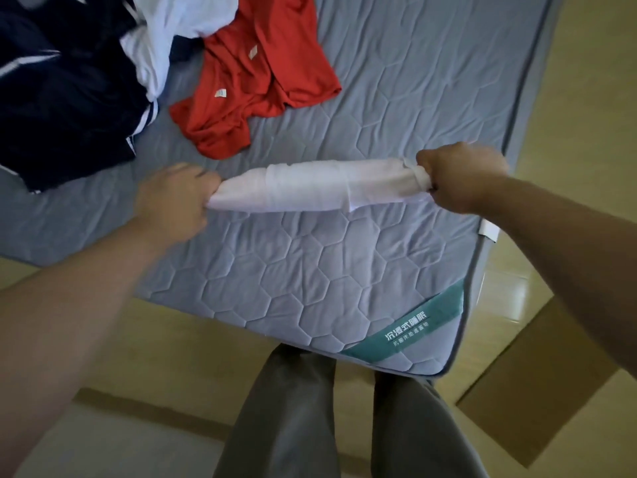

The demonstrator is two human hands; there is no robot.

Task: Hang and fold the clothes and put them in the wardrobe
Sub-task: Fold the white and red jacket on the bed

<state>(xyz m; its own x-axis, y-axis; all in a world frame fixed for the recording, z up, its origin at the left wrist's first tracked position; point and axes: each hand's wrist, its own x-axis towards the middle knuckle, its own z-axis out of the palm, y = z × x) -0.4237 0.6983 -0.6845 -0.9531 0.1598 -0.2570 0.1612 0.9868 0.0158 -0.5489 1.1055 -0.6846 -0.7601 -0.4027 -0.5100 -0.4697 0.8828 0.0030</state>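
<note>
1. Fingers: the left hand is curled into a fist around one end of a pale folded garment. The right hand is clenched on the other end, with cloth bunched between its fingers and thumb.
2. The garment: it is gathered into a long narrow band stretched taut between the two fists, above the near part of a grey quilted mattress. Whether its underside touches the mattress cannot be told.
3. Doing this step well, as a judgement: hold both ends level and the pull even, so the layers stay aligned. Lower the band flat before making the next fold. The bunched right end looks likely to crease, so smooth it out before letting go.
4. Further out: a red garment, a white garment and a navy garment with white stripes lie crumpled at the far side of the mattress, well apart from the hands and not yet folded.
5. Surroundings: a teal label crosses the near mattress corner. The person's grey trouser legs stand just beside that corner. No wardrobe is in view.
</note>
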